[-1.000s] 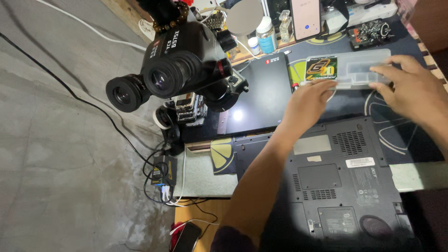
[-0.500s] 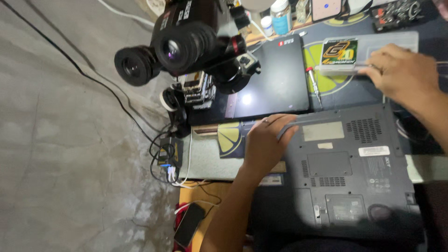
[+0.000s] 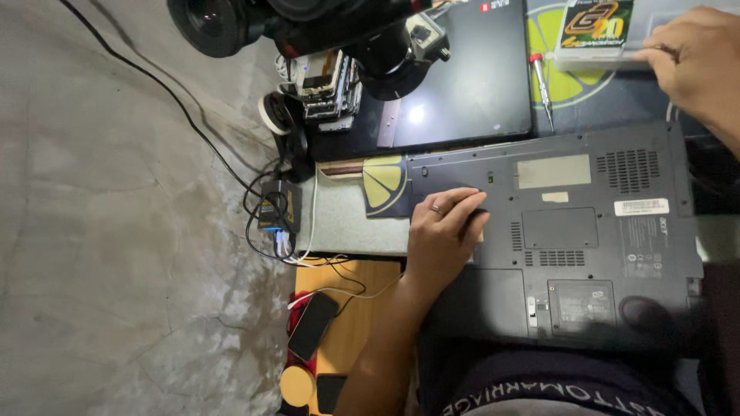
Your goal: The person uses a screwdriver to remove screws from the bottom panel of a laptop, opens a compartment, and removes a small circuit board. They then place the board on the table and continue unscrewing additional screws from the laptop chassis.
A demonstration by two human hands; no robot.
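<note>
Dim, even indoor light, a small glare spot on the black laptop lid point(image 3: 455, 85), edges slightly soft.

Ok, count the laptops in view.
2: a grey laptop lies upside down under the left hand; a dark closed laptop lies behind it. Others may be hidden off-frame.

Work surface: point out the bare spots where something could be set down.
Free: the pale mat strip between the cable hub and the upturned laptop; also the closed dark laptop lid beside the screwdriver. Crowded: the microscope corner and the cables. The left hand rests on the upturned laptop.
</note>
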